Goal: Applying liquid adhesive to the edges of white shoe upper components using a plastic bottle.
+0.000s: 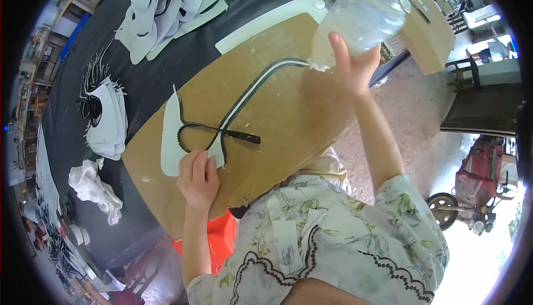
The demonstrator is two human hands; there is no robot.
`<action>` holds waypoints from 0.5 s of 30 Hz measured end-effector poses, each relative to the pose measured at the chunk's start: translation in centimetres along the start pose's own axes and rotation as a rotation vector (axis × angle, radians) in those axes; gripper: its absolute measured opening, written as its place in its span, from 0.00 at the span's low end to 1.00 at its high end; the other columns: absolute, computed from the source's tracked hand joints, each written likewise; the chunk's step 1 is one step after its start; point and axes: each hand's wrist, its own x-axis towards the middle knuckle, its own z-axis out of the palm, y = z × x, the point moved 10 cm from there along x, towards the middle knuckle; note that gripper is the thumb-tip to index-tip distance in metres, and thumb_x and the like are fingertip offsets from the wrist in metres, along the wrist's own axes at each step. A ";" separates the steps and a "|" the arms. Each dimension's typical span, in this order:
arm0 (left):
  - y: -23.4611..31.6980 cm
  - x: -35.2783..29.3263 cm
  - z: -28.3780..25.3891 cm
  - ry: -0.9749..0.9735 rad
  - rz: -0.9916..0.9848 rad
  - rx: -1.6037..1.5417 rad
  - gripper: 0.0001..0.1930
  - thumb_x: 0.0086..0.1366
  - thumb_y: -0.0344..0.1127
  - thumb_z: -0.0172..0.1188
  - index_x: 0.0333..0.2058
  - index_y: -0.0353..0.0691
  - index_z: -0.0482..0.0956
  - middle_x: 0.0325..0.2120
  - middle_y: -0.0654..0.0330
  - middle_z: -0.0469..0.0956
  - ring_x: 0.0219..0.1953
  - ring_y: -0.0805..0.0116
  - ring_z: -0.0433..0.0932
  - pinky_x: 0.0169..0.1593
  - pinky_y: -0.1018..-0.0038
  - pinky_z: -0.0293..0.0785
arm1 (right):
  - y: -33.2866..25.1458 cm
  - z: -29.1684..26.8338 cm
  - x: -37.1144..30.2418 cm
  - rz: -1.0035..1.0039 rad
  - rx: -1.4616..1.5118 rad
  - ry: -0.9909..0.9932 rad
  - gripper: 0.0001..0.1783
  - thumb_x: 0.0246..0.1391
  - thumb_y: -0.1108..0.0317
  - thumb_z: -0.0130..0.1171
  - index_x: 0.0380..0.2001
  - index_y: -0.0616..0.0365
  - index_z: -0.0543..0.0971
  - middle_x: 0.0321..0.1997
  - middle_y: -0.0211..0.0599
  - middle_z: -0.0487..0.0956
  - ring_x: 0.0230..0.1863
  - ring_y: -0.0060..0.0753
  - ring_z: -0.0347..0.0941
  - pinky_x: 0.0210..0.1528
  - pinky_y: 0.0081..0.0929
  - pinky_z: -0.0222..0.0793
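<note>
Black sheeting [149,86] covers the worktable beneath a flat brown board [288,116]. Near the board's left edge, my left hand [199,180] rests, fingers together, on 1 flat white piece [171,133] with black edging; pinching I can't tell. Over the board's far right end, my right hand [358,71] clamps 1 bulging clear plastic bag [366,13]. I judge I'm working the black-and-white striped strip [261,77]; next calls for steady left pressure.

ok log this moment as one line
left hand: on white piece | right hand: holding clear container, tip by end of strip | board: under piece, strip | left side: rag
</note>
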 end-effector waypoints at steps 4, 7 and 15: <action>2.6 0.9 -0.4 -0.003 0.108 -0.042 0.12 0.48 0.23 0.63 0.33 0.38 0.74 0.29 0.58 0.72 0.29 0.58 0.73 0.30 0.70 0.72 | -2.5 1.7 -1.8 -0.011 0.142 -0.123 0.29 0.41 0.64 0.69 0.45 0.64 0.68 0.33 0.40 0.78 0.37 0.31 0.76 0.40 0.27 0.70; 4.1 2.1 0.0 0.012 0.164 -0.061 0.12 0.47 0.24 0.64 0.32 0.38 0.75 0.28 0.59 0.71 0.27 0.60 0.73 0.29 0.70 0.71 | -1.1 2.5 -0.4 0.064 -0.233 -0.210 0.27 0.41 0.62 0.69 0.42 0.64 0.69 0.33 0.43 0.78 0.34 0.34 0.77 0.38 0.29 0.71; 5.0 2.7 0.4 -0.030 0.177 -0.116 0.13 0.45 0.26 0.66 0.32 0.39 0.76 0.27 0.59 0.71 0.26 0.61 0.72 0.28 0.72 0.70 | -1.4 3.3 -0.3 0.113 -0.275 -0.282 0.24 0.46 0.64 0.66 0.42 0.64 0.69 0.40 0.37 0.76 0.39 0.27 0.73 0.40 0.25 0.69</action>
